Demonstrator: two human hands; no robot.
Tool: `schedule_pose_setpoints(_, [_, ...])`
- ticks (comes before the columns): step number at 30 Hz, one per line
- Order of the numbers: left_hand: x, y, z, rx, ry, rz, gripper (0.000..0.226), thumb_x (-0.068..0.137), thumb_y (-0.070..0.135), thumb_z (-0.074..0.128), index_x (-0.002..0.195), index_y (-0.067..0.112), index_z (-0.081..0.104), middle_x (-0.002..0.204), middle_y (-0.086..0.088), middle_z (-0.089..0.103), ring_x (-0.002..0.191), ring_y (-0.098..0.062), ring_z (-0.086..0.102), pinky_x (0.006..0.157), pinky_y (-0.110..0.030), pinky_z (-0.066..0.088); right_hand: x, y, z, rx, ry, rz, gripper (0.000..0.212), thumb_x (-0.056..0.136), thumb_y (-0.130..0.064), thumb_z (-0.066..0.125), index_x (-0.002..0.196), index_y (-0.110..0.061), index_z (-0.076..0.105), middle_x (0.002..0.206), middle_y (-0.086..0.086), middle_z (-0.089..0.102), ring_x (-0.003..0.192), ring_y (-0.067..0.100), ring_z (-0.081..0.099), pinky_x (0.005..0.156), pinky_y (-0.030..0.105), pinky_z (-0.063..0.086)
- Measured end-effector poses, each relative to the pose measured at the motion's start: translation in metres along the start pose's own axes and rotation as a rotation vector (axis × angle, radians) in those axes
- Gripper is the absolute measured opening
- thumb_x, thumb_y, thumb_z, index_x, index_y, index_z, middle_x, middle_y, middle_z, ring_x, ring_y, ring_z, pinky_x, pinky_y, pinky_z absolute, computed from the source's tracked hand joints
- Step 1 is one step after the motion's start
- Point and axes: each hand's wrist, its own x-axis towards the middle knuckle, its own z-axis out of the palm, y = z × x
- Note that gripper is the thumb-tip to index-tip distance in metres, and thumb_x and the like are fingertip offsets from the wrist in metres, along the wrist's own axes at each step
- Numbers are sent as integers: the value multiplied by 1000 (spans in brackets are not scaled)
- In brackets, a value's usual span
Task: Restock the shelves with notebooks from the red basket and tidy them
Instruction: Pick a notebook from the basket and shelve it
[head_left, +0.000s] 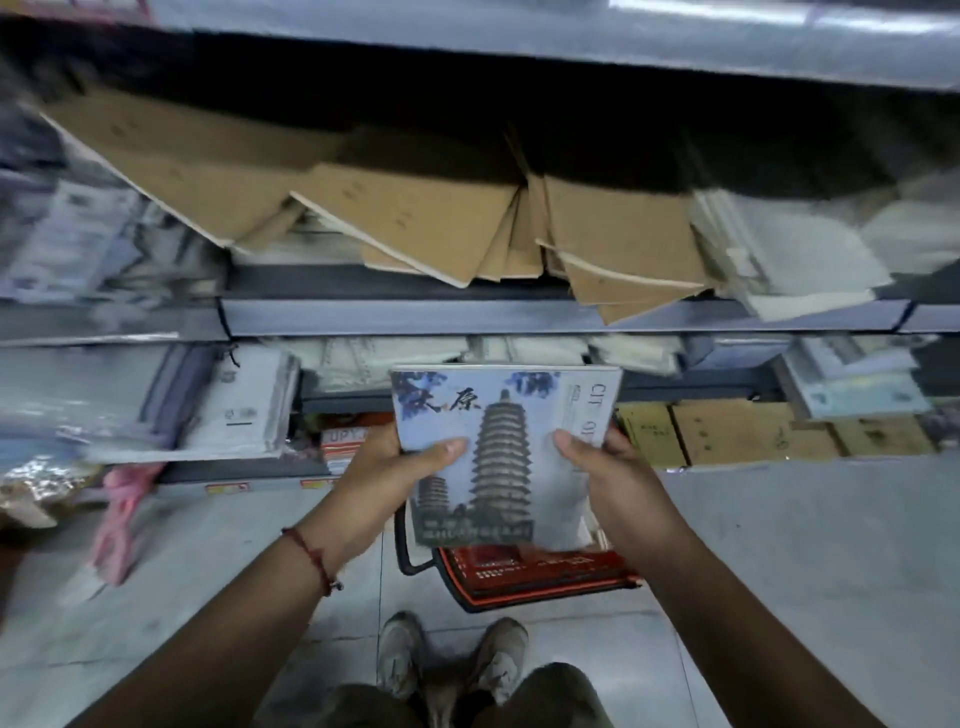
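Both hands, left (395, 467) and right (618, 478), grip pagoda notebook (498, 447) above red basket (540, 577); slide it flat, spine aligned, onto shelf (467, 317).

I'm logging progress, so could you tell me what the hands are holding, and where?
Both hands hold the pagoda-cover notebook: left hand on its left edge, right hand on its right edge.

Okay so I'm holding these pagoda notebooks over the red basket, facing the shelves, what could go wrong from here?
1. The brown notebooks on the upper shelf lie crooked and jut past the shelf edge; a nudge while shelving might tip some off.
2. The left hand and right hand grip the pagoda notebooks only at the side edges, so, if it is a stack, lower copies could slip out.
3. The red basket sits just ahead of the shoes, a likely trip hazard.
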Motion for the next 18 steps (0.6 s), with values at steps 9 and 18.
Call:
schedule_pose_setpoints(9, [-72, 86, 2, 15, 153, 151, 43, 81, 19, 77, 123, 16, 68, 118, -4, 73, 111, -25, 69, 104, -49, 49, -64, -135, 45, -22, -164, -236, 40, 83, -28, 67, 121, -20, 69, 118, 2, 72, 111, 24, 68, 95, 42, 51])
schedule_pose_setpoints(18, [-121, 205, -33, -37, 122, 485, 48, 88, 19, 68, 135, 20, 58, 130, 0, 68, 120, -24, 63, 101, -44, 49, -120, -221, 106, -190, -238, -518, 31, 95, -16, 60, 125, -25, 63, 116, -6, 73, 106, 13, 69, 89, 37, 52])
